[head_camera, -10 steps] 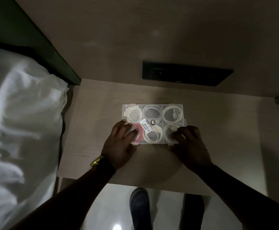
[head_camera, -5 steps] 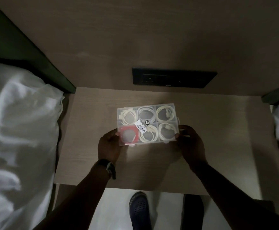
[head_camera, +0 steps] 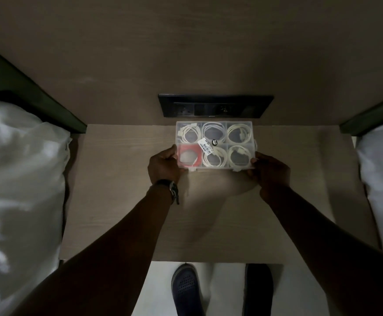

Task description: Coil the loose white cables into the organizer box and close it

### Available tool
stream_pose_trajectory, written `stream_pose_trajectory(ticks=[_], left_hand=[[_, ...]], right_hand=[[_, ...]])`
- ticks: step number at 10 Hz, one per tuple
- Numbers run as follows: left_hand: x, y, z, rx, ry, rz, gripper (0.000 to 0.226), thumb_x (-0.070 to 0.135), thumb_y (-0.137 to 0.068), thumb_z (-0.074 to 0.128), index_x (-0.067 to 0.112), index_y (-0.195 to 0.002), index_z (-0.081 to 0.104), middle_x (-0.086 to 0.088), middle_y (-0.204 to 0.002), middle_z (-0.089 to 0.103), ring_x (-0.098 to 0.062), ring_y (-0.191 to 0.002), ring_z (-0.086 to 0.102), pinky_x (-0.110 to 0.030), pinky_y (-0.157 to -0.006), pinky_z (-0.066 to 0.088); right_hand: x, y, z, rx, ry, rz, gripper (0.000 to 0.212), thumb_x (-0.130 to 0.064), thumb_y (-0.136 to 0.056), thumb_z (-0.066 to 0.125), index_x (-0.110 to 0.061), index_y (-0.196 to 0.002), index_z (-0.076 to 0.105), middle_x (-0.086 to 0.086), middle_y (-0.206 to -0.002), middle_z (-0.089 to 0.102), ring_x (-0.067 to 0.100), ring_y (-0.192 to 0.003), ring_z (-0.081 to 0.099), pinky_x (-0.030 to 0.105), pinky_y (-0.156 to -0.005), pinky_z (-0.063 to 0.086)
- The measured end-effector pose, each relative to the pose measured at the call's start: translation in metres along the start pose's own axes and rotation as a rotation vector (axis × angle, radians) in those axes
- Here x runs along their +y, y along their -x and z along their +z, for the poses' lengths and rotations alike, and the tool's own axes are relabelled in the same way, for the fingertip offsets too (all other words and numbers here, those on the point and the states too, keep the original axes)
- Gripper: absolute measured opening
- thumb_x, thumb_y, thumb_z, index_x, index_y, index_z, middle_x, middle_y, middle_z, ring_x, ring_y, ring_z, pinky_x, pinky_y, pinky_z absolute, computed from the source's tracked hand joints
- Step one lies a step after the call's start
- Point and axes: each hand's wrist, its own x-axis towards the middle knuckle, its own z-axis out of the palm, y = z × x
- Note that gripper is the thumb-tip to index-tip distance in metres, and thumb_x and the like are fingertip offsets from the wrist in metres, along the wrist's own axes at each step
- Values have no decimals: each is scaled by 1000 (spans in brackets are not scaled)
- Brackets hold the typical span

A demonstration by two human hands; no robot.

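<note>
wooden bedside table (head_camera: 117, 201) under me; black socket panel (head_camera: 215, 106) on wall; white bedding (head_camera: 15, 179) left; my shoes (head_camera: 186, 288) below.

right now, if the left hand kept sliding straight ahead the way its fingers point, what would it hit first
The left hand already grips the clear plastic six-compartment organizer box at its left edge. Pushing on would carry the box toward the dark rectangular socket panel on the brown wall; the box's far edge looks close to it, though depth is unclear.
</note>
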Motion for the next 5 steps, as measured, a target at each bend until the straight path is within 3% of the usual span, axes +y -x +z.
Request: stream_pose_trajectory(ticks=[1, 2, 3, 4, 5], left_hand=[[0, 3, 1, 25, -31, 33, 29, 5, -89, 61, 17, -113, 71, -6, -122, 70, -17, -109, 63, -17, -89, 51], [4, 6, 2, 22, -91, 54, 30, 4, -91, 56, 13, -116, 69, -8, -125, 68, -20, -115, 61, -15, -95, 42], [7, 13, 1, 13, -187, 83, 30, 5, -92, 55, 11, -118, 68, -13, -124, 68, -31, -117, 61, -36, -102, 47], [31, 22, -7, -28, -289, 134, 39, 5, -92, 53, 14, -129, 61, -12, -135, 61, -30, -125, 55, -39, -109, 41], [73, 50, -19, -9, -327, 303, 44, 10, -92, 56, 19, -135, 54, -10, -138, 58, -29, -124, 55, -33, -104, 41]], right_hand=[[2, -4, -1, 1, 2, 10, 31, 7, -85, 70, -2, -114, 71, 18, -100, 71, 30, -85, 67, 29, -66, 59], [2, -7, -1, -2, 8, -6, 26, 6, -83, 71, -4, -107, 73, 14, -91, 72, 25, -75, 69, 27, -58, 61], [7, -12, -8, -36, 58, -32, 24, 3, -83, 72, -6, -105, 74, 13, -92, 72, 23, -73, 68, 25, -56, 60], [-12, 4, -8, -84, 341, -154, 36, -14, -85, 76, -9, -121, 70, 12, -109, 74, 27, -94, 69, 46, -90, 58], [-55, 41, -29, -139, 436, -315, 32, -24, -89, 73, -23, -121, 70, 5, -122, 71, 26, -113, 64, 54, -102, 50]])
